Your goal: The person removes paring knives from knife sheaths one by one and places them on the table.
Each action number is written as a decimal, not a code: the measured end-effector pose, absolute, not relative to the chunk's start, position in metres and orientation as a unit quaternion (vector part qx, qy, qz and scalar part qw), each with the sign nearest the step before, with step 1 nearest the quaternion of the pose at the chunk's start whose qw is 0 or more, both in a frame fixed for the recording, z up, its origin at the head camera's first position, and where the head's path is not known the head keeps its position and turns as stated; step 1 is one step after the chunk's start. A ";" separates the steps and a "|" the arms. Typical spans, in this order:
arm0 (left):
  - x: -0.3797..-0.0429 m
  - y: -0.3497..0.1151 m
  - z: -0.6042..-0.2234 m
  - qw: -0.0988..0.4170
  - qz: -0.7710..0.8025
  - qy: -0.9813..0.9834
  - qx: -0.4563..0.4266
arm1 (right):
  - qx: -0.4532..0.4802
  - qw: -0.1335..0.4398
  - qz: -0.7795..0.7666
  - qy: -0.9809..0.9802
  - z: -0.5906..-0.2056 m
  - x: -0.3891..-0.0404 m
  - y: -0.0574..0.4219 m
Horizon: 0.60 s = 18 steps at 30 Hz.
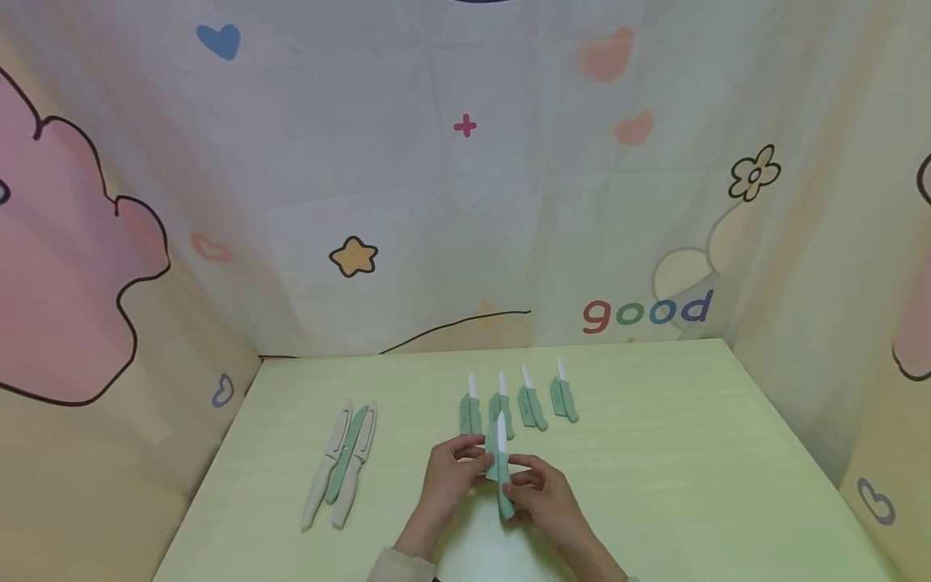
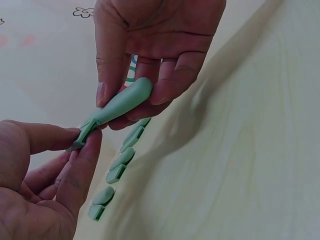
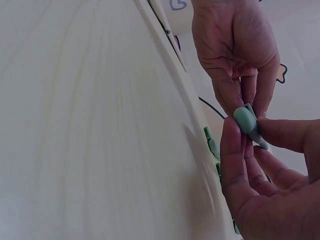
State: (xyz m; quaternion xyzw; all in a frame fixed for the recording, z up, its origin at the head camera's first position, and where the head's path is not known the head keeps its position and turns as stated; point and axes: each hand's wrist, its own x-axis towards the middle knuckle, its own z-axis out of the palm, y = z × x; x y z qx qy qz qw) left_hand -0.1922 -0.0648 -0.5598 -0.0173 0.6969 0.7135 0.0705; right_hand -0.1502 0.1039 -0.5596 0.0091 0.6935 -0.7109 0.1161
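The green knife [image 1: 503,467] is held over the counter [image 1: 691,461], blade [image 1: 501,432] pointing away, its handle [image 1: 505,505] pinched by the right hand [image 1: 547,495]; the flat green piece [image 1: 490,449] along its left is pinched by the left hand [image 1: 449,477]

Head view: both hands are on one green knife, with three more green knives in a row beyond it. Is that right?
Not quite: the head view shows four more green knives in the row, not three. Both hands are indeed on one green knife.

light green tabletop [image 1: 691,477], four green knives [image 1: 534,408], two beige knives [image 1: 356,461], green one between [image 1: 347,453]
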 end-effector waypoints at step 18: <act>-0.183 -0.067 -0.574 0.078 0.716 0.694 -0.018 | 0.022 0.120 -0.719 0.684 -0.567 -0.155 0.104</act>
